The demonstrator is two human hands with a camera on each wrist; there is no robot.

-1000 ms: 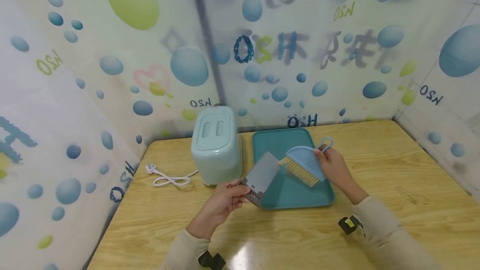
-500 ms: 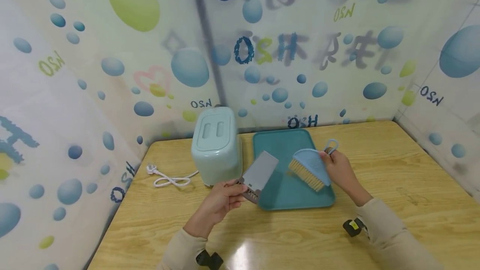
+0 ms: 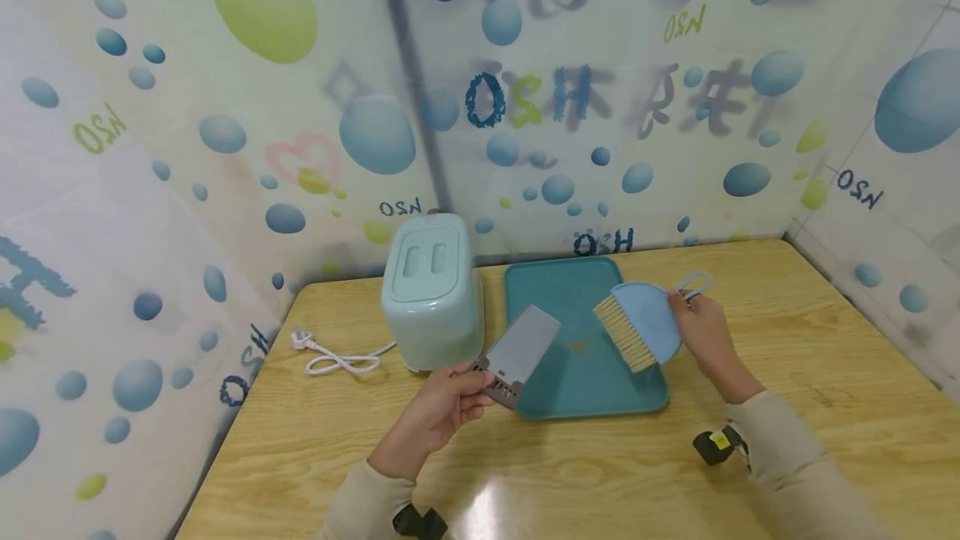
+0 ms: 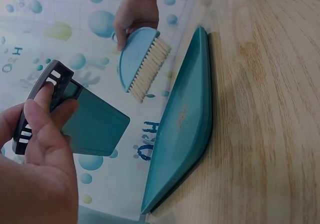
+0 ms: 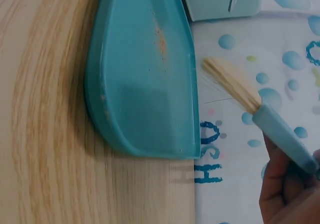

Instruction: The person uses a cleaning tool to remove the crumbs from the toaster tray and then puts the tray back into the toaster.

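Observation:
My left hand (image 3: 435,411) pinches a flat grey crumb tray (image 3: 525,344) by its dark slotted end, tilted over the left side of a teal serving tray (image 3: 566,282). Thumb and fingers close on that end in the left wrist view, where the crumb tray (image 4: 97,124) looks teal. Held by its handle in my right hand (image 3: 708,340) is a light blue hand brush (image 3: 652,319) with cream bristles (image 3: 624,332) pointing left, raised over the teal tray's right side. A small patch of tan crumbs (image 5: 161,41) lies on the serving tray.
A pale green toaster (image 3: 431,298) with a lid over its top stands left of the serving tray. Its white cord and plug (image 3: 341,357) lie on the wooden table (image 3: 585,482). A patterned curtain (image 3: 525,165) hangs behind the table.
My right hand has moved right with the brush, away from the crumb tray, and the brush has turned. Crumbs on the serving tray now show. The left hand stays nearly in place.

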